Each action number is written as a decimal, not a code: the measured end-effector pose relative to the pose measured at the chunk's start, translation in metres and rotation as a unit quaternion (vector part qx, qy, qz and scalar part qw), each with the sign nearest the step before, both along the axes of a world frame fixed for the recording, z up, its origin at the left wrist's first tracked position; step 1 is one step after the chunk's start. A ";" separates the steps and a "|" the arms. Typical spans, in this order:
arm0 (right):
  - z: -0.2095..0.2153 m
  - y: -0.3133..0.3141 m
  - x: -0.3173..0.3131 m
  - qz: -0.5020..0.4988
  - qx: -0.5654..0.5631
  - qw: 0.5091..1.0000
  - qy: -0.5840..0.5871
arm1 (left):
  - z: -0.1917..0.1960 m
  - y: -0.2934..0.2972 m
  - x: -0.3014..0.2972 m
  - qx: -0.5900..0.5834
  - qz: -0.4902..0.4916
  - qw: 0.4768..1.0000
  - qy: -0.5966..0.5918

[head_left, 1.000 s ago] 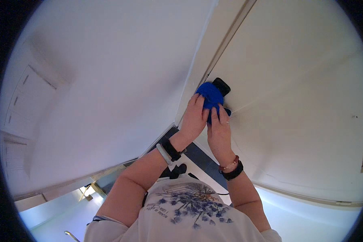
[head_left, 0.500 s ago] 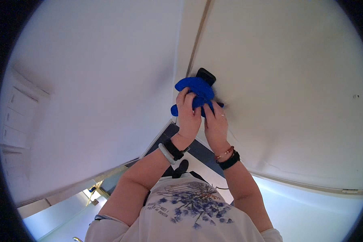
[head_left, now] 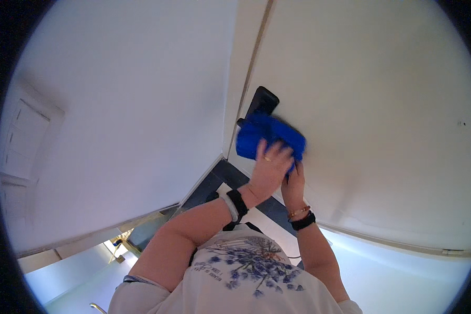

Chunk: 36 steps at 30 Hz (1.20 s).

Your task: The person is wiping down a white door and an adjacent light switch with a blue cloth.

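A blue cloth (head_left: pixel 256 140) lies bunched over a black oblong door fitting (head_left: pixel 263 99), whose upper part sticks out beyond it. My left hand (head_left: pixel 271 170) is on the cloth's lower front, fingers stretched out and a little smeared by motion. Just right of and below it, my right hand (head_left: pixel 294 189) grips the cloth's lower right edge, its fingertips partly hidden. Whatever of the fitting continues under the cloth cannot be seen.
The fitting sits on a pale door panel (head_left: pixel 382 131), close to a long vertical seam. A white wall (head_left: pixel 131 115) meets it on the left. Dark floor tiles (head_left: pixel 206 183) show below the corner. A gold-coloured metal rack (head_left: pixel 121 243) stands at lower left.
The cloth has shifted right and down, spreading wider and uncovering more of the black fitting. My left hand has moved right and lower; my right hand has dropped and now sits at the cloth's edge.
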State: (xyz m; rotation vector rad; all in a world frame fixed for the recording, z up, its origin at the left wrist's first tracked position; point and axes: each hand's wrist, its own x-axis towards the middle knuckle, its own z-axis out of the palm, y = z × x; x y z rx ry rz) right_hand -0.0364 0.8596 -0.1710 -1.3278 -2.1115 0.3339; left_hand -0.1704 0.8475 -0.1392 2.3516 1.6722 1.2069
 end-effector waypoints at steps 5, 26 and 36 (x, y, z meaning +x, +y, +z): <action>-0.043 -0.029 0.032 0.000 -0.117 0.993 -0.030 | -0.071 -0.027 0.031 -0.082 -0.177 0.980 -0.043; 0.000 0.010 -0.100 0.075 -0.043 0.996 0.005 | -0.030 0.041 -0.070 -0.043 0.104 0.843 -0.527; -0.023 0.012 -0.108 0.054 -0.151 0.987 0.002 | -0.097 0.057 -0.077 -0.257 0.123 0.757 -0.588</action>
